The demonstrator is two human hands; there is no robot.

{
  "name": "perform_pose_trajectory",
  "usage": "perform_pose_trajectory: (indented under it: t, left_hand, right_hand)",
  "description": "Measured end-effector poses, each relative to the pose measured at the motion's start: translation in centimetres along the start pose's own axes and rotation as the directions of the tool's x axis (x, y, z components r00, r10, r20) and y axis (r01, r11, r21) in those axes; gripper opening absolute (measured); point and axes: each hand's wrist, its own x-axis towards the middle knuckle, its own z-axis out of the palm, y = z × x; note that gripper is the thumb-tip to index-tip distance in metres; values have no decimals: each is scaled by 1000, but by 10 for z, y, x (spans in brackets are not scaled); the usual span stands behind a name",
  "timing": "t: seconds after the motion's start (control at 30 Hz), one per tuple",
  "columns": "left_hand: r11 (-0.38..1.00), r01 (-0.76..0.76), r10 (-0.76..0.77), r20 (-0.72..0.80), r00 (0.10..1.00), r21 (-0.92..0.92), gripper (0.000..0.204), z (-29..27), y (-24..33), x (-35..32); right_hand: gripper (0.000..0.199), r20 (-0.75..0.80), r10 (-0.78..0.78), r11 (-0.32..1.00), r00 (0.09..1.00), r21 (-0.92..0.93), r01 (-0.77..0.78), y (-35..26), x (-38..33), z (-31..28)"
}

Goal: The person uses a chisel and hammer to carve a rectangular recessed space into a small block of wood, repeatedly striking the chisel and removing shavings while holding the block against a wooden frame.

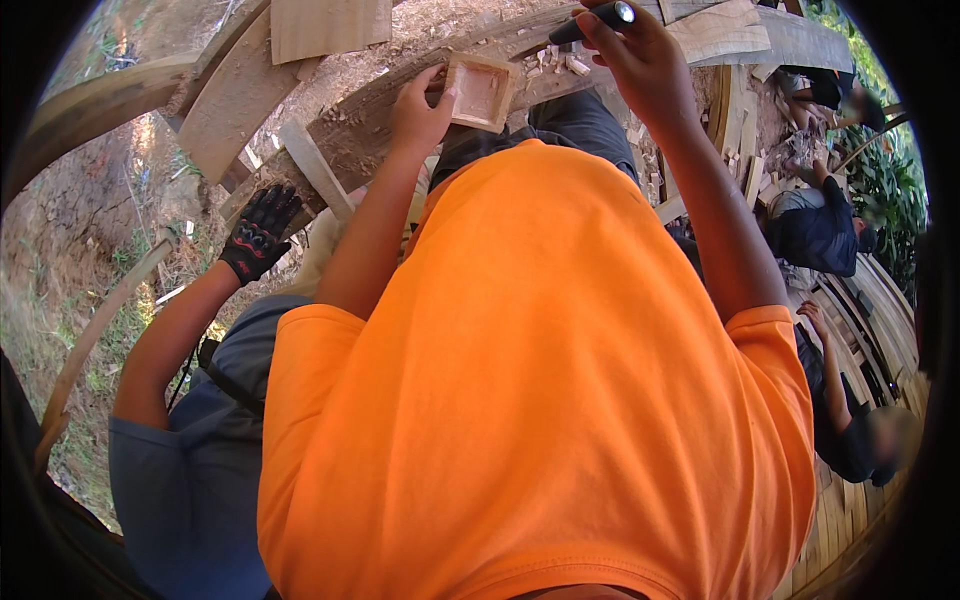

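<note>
Orange cloth of the person's own shirt [540, 400] fills the middle and the lower part of the view, nearest to the camera. Both bare forearms go up from it toward 12 o'clock.

The left hand [420, 105] is at about 11 o'clock. Its fingers are bent around the left edge of a small square wooden frame [482, 92], which has a shallow pale recess inside. The frame lies on a rough grey wooden beam [345, 135], a little tilted, and the thumb touches its lower left corner.

The right hand [640, 60] is at 12 o'clock, just right of the frame and a little above it. It is closed around a dark tool handle [600, 20] with a shiny round end; the working end of the tool is hidden by the fingers. Small pale wood offcuts [555, 62] lie on the beam between the frame and this hand.

At 9 o'clock another person in a blue-grey shirt puts a black gloved hand [258, 235] on a narrow wooden slat [318, 170], fingers spread. At 3 o'clock two more people in dark clothes sit on a plank floor [880, 300], well apart from the frame.
</note>
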Motion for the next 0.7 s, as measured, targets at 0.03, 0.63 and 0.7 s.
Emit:
perform_pose_trajectory:
  t: [0.03,0.63,0.7]
  left_hand:
    - [1000,-15,15,-30,999,24,48,4,1,-5]
    - [1000,16,-16,-54,998,6,61,17,12,-23]
    - [983,-57,71,-72,995,177,64,14,11,-16]
  right_hand:
    - [32,4,28,999,1000,-16,-28,-3,1,1]
    - [28,249,-60,973,967,-204,113,-4,26,13]
    - [29,262,-38,978,964,-186,89,-4,30,13]
